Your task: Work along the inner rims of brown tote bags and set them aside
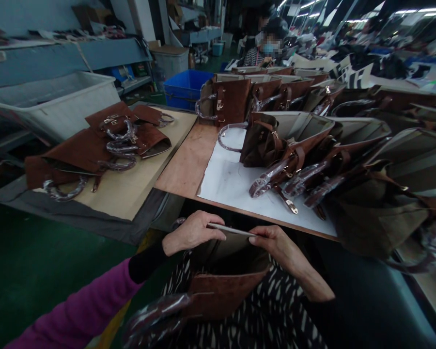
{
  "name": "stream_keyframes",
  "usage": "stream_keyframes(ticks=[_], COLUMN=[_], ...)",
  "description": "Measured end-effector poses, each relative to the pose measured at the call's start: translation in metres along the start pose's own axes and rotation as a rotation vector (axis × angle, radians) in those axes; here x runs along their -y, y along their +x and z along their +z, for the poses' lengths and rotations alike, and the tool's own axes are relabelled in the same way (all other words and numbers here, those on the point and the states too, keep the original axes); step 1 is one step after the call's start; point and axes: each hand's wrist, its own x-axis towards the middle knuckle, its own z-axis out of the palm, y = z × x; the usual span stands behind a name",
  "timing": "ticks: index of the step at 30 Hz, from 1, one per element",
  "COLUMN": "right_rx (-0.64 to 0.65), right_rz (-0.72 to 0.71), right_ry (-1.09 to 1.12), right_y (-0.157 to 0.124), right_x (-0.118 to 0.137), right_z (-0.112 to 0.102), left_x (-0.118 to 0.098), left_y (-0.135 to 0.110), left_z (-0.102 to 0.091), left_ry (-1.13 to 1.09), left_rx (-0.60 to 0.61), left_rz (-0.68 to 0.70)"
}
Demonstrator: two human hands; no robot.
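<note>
A brown handbag (225,293) rests on my lap with its mouth open toward me. My left hand (194,230) pinches the left part of the bag's far rim between thumb and fingers. At the right end of that same rim, my right hand (276,245) grips it in a similar way. The rim's pale edge stretches nearly straight between the two hands. Toward me hangs the bag's near handle (160,315), wrapped in clear plastic. The bag's dark inside is only partly visible, and the bottom is hidden.
Several brown handbags (294,150) stand crowded on the table (221,177) ahead and to the right. More bags (80,150) lie piled on a board (119,198) at left. Behind are a white bin (76,94) and a blue crate (187,89). A masked person (256,55) sits farther back.
</note>
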Motion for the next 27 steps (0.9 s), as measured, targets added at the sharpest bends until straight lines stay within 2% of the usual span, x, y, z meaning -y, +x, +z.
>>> stream_keyframes(ticks=[3, 6, 9, 16, 19, 23, 27], right_rx=[-0.031, -0.052, -0.052, -0.034, -0.041, -0.047, -0.052], right_rz=[-0.015, -0.004, -0.012, -0.037, -0.035, -0.029, -0.138], right_ry=[-0.065, -0.095, -0.095, -0.072, -0.063, -0.089, -0.181], right_y=[-0.001, -0.002, -0.005, -0.003, -0.002, -0.003, -0.005], right_x=[0.001, 0.001, 0.001, -0.003, -0.005, -0.005, -0.002], right_z=[0.001, 0.001, 0.001, 0.000, 0.000, 0.000, -0.002], left_x=[-0.008, -0.012, -0.009, -0.007, -0.008, -0.007, -0.007], left_y=[0.004, 0.012, 0.019, 0.021, 0.022, 0.024, 0.026], left_z=[0.001, 0.003, 0.004, 0.005, 0.006, 0.006, 0.004], left_ry=[0.311, 0.419, 0.346, 0.218, 0.171, 0.067, 0.004], left_rx=[-0.094, -0.074, -0.028, -0.025, -0.027, 0.027, 0.092], left_rz=[0.143, 0.230, 0.200, 0.171, 0.128, 0.050, 0.008])
